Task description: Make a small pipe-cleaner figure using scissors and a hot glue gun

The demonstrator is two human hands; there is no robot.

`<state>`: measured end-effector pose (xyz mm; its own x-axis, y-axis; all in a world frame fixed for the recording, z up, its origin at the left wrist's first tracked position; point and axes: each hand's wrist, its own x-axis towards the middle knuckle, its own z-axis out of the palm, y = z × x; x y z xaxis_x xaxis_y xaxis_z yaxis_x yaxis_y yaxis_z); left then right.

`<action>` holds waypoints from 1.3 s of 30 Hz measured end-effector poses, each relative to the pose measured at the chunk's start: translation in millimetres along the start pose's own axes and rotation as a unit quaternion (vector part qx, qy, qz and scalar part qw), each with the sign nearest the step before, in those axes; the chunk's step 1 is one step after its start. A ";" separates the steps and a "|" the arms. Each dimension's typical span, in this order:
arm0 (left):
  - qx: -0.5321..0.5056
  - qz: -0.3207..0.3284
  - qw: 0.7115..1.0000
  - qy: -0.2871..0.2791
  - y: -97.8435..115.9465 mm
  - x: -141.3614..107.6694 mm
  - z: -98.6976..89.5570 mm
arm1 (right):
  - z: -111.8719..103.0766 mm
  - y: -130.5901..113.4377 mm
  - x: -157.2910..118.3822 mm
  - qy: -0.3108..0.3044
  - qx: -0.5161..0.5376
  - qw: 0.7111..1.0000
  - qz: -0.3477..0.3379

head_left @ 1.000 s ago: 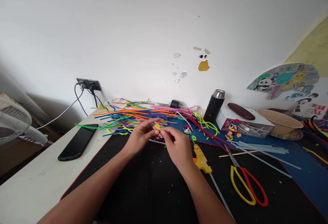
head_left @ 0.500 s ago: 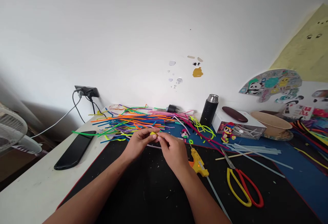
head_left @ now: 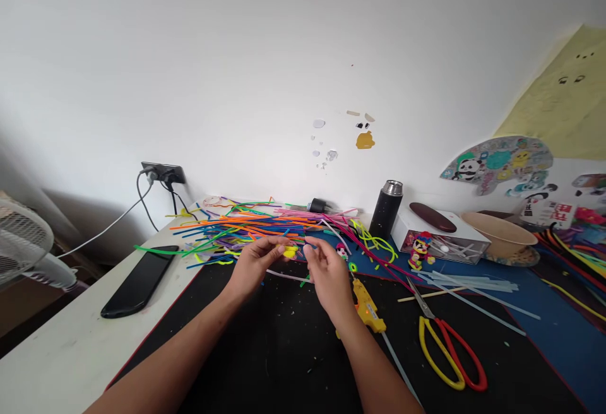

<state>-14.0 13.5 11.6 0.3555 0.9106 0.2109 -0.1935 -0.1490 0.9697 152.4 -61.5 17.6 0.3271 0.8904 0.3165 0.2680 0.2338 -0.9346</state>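
Observation:
My left hand (head_left: 258, 264) pinches a small bright yellow piece (head_left: 290, 252) between thumb and fingertips; it looks like coiled pipe cleaner, though it is too small to be sure. A short gap to its right, my right hand (head_left: 327, 275) has thumb and fingers apart with nothing visible in them. Behind both hands spreads a pile of coloured pipe cleaners (head_left: 227, 228). Partly under my right forearm lies a yellow glue gun (head_left: 369, 308) with a glue stick in its back. Scissors (head_left: 442, 332) with yellow and red handles rest open farther right.
A black phone (head_left: 139, 281) lies at the left on the white table. Toward the wall stand a black flask (head_left: 386, 209), a white box (head_left: 466, 237), a bowl (head_left: 499, 234) and a small pipe-cleaner figure (head_left: 420, 251). Several clear glue sticks (head_left: 478, 281) lie on the blue mat.
My right hand has let go of the yellow piece and drawn slightly right, fingers parting. My left hand keeps hold of it, and more of the piece shows. The view has shifted slightly.

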 end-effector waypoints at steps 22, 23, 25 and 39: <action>-0.044 -0.011 0.999 -0.018 -3.1 -4.5 10.9 | 8.3 -0.4 -5.8 -0.093 -0.015 0.995 0.042; -0.048 -0.019 0.998 -0.022 -2.5 -4.5 10.2 | 7.9 0.0 -5.8 -0.091 -0.014 0.995 0.043; -0.047 -0.030 0.998 -0.039 -0.5 -4.9 8.4 | 6.5 1.2 -5.3 -0.091 -0.010 0.995 0.045; -0.028 -0.052 0.993 -0.098 3.9 -2.3 1.7 | 4.8 4.6 -3.0 -0.113 -0.010 0.992 0.057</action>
<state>-14.0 10.1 15.1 0.5465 0.8265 0.1351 -0.1943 -0.0317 0.9804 148.3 -61.3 11.6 0.1459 0.9759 0.1623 0.2601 0.1205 -0.9580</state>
